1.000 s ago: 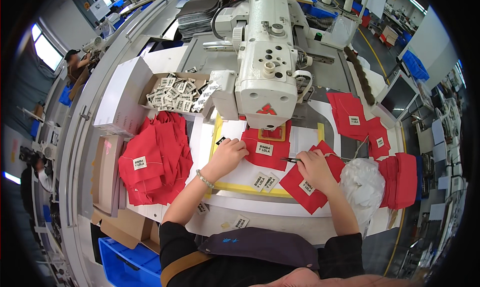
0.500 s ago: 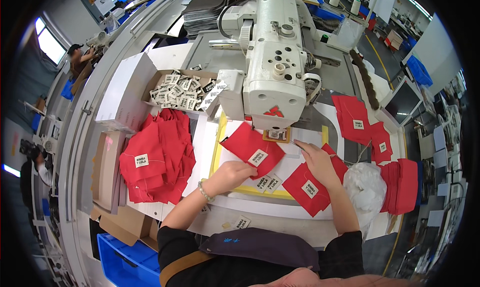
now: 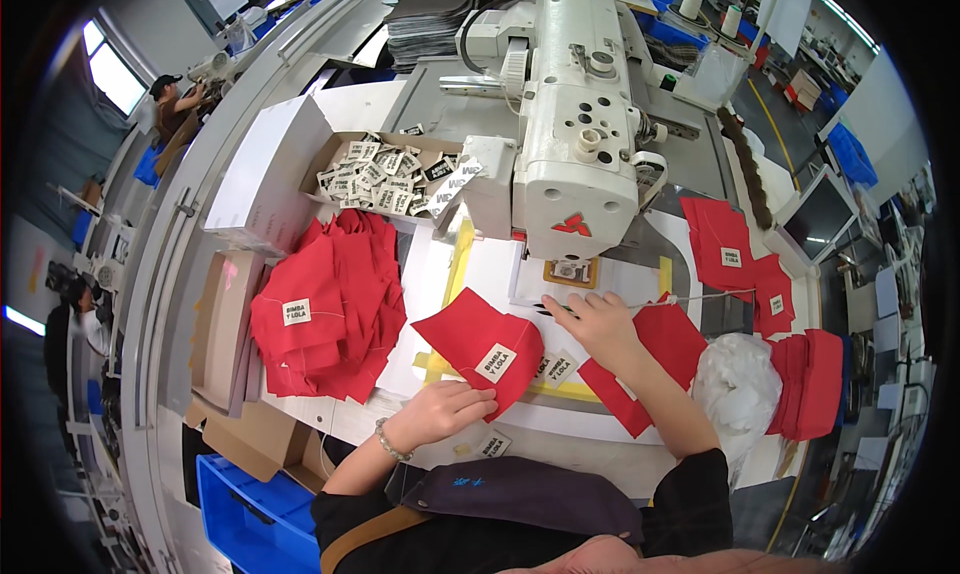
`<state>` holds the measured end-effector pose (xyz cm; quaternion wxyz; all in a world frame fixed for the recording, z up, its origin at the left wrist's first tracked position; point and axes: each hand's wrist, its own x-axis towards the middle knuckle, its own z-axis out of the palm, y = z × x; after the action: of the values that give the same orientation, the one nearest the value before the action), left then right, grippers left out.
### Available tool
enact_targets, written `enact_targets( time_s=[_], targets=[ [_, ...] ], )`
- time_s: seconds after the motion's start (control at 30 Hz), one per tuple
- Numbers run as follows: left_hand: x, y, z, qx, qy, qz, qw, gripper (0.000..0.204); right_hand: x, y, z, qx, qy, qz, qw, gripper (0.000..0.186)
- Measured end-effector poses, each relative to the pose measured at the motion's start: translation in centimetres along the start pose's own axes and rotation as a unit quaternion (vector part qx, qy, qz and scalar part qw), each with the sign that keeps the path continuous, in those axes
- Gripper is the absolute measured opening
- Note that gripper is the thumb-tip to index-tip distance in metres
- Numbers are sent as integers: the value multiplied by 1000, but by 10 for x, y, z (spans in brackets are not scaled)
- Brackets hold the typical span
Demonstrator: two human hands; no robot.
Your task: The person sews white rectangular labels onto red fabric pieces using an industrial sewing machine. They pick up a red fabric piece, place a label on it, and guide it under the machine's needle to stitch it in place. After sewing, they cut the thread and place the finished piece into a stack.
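Observation:
My left hand (image 3: pixel 448 410) grips the near edge of a red fabric piece (image 3: pixel 470 336) that carries a sewn white label, holding it just above the table. My right hand (image 3: pixel 592 321) rests flat with spread fingers on the white table below the presser foot of the white sewing machine (image 3: pixel 575 124). It lies partly over another red fabric piece (image 3: pixel 655 359). A few loose white labels (image 3: pixel 555 369) sit between my two hands. A yellow taped frame (image 3: pixel 455 274) marks the sewing area.
A pile of labelled red pieces (image 3: pixel 325 314) lies at my left. Behind it stands an open cardboard box of white labels (image 3: pixel 385 164). More red pieces (image 3: pixel 730 249) and a red stack (image 3: pixel 805 379) are at the right, beside a white plastic bag (image 3: pixel 738 389). A blue crate (image 3: pixel 255 509) stands below.
My left hand has pulled the labelled red piece out from under the machine toward the left and toward me. My right hand moved up from the red piece toward the presser foot.

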<state>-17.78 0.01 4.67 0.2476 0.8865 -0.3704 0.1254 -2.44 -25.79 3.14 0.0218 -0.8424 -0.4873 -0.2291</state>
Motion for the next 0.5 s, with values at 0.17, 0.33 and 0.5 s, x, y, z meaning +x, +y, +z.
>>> enact_targets(
  time_s=[0.17,0.33,0.5],
  targets=[
    [0,0,0,7,27,-2,1000,25,-1,-5,11,-6,0,-4,1000,38],
    [2,-16,-14,10,178,-61,982,29,-1,-5,10,29,32,46,998,37],
    [36,-31,-52,13,265,-161,951,25,4,-5,1,200,41,75,976,40]
  ],
)
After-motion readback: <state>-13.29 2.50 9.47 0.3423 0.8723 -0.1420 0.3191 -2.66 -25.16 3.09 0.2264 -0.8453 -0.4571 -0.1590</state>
